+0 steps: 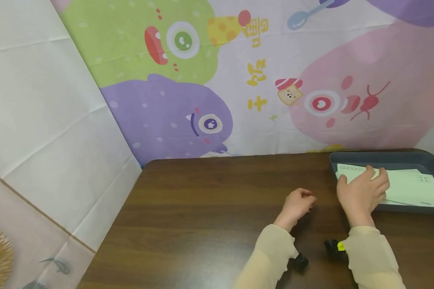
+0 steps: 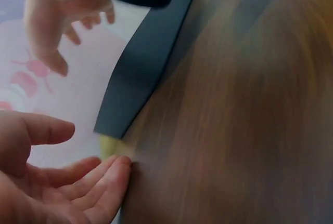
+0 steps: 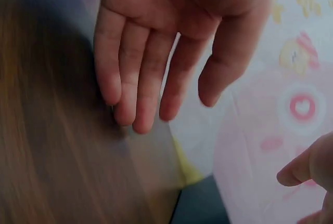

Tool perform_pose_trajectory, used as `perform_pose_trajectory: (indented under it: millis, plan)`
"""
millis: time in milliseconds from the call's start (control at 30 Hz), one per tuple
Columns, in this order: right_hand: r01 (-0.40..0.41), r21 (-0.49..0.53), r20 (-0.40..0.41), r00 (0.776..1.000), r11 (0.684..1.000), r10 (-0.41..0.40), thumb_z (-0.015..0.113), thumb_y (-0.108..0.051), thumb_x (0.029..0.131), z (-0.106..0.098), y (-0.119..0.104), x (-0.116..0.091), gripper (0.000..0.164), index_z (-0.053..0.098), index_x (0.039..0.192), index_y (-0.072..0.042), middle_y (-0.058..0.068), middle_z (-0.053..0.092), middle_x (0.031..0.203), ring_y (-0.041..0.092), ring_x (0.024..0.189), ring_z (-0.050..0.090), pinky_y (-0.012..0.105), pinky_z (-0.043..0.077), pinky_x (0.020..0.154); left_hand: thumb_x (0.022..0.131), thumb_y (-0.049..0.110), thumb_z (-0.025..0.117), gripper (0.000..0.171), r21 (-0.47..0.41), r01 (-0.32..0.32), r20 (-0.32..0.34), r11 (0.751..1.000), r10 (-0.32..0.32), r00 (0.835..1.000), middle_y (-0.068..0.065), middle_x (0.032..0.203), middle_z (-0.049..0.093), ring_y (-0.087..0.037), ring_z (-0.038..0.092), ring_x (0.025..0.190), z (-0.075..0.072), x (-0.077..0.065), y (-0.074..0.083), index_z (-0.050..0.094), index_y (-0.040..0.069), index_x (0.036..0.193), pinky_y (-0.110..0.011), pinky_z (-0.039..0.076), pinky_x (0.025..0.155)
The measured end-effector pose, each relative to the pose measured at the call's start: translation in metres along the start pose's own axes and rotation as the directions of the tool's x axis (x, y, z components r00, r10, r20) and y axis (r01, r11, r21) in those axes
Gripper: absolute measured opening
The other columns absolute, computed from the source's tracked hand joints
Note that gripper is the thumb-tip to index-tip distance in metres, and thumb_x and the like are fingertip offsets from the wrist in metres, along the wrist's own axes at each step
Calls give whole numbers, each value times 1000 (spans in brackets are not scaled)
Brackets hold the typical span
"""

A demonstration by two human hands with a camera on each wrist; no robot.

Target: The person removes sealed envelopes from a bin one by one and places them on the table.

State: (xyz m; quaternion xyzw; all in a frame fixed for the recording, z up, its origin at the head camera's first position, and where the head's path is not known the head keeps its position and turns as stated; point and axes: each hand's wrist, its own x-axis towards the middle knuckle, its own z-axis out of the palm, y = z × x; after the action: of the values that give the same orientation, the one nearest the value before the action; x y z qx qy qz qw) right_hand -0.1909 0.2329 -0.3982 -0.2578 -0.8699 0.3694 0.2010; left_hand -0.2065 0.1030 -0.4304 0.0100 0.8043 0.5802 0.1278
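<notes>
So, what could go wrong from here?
The pale green paper sheets overlap unevenly in the dark grey rectangular tray, so lifting one might drag another along. The tray sits by the far edge of the dark brown wooden table, so a careless push by the person's right hand could shove it against the colourful printed cloth.

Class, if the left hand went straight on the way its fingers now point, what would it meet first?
Most likely the dark tray, near its left end. The right hand seems to hang above that line, though depth is hard to judge.
</notes>
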Motion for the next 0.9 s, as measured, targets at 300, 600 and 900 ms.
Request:
perform_pose_trajectory:
  millis: [300, 600, 900]
  plan:
    - [-291, 84, 73, 955, 953, 286, 39, -31, 90, -14, 36, 8, 89, -36, 133, -11, 16, -46, 134, 34, 125, -40, 52, -15, 105, 80, 17, 65, 38, -119, 46, -23, 992, -49, 999, -2, 94, 64, -19, 63, 79, 37, 10, 7, 56, 6, 116, -30, 51, 68]
    - [-408, 247, 56, 911, 879, 408, 38, -9, 86, -21, 54, 14, 91, -42, 129, -20, 12, -51, 130, 29, 120, -46, 45, -14, 108, 82, 29, 65, 44, -70, 40, -1, 997, -41, 999, 1, 112, 60, -16, 58, 101, 55, 11, 16, 55, 14, 122, -31, 47, 81]
    - [-356, 319, 37, 931, 878, 364, 36, -2, 81, -12, 60, 1, 92, -39, 132, -19, 15, -51, 129, 29, 121, -45, 41, -6, 110, 81, 32, 67, 45, 43, -19, -47, 999, 21, 999, 0, 115, 59, -13, 54, 106, 66, 4, 18, 57, 12, 120, -27, 46, 83]
